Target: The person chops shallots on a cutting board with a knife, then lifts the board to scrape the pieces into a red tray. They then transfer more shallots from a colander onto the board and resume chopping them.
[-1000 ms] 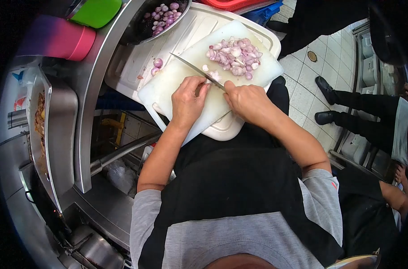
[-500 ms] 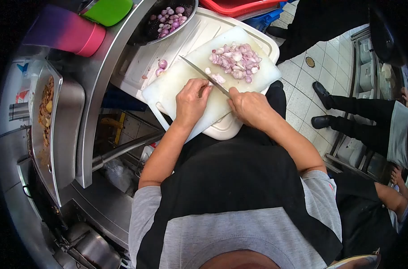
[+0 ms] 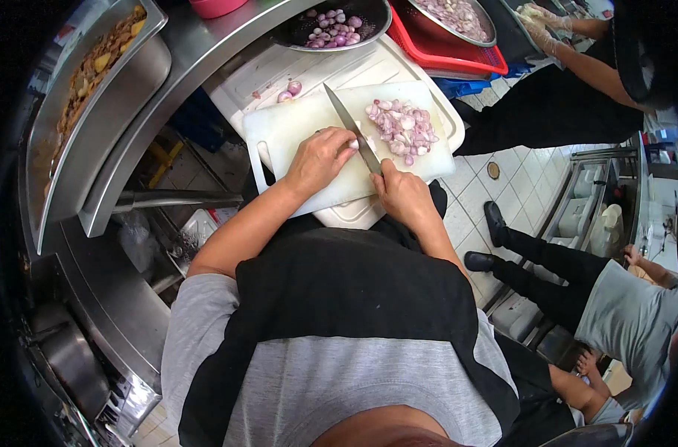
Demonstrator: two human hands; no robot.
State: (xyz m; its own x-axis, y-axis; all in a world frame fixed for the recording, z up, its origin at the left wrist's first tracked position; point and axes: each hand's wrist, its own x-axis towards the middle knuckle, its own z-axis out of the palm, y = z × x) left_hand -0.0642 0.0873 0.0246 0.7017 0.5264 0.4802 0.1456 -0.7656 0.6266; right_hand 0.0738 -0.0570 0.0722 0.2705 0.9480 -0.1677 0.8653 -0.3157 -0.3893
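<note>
My right hand (image 3: 406,195) is wrapped round the handle of a kitchen knife (image 3: 349,124), whose blade points away from me over the white cutting board (image 3: 287,123). My left hand (image 3: 320,160) is closed at the fingertips on a small pale shallot piece (image 3: 353,144), just left of the blade. Right of the knife lies a heap of cut, peeled shallots (image 3: 404,128). A few whole purple shallots (image 3: 289,92) rest beyond the board's far left edge, on the white plastic lid (image 3: 238,86) under the board.
A dark perforated colander (image 3: 294,33) with whole shallots stands at the back. Beside it a metal bowl (image 3: 490,33) of sliced shallots sits over a red basket (image 3: 428,52). A steel food pan (image 3: 130,89) is on the left counter. Co-workers stand to the right, one wearing gloves (image 3: 539,26).
My view has turned, bringing the bowl of sliced shallots and a gloved co-worker into sight. Both hands stay at the board, the knife and shallot piece still held.
</note>
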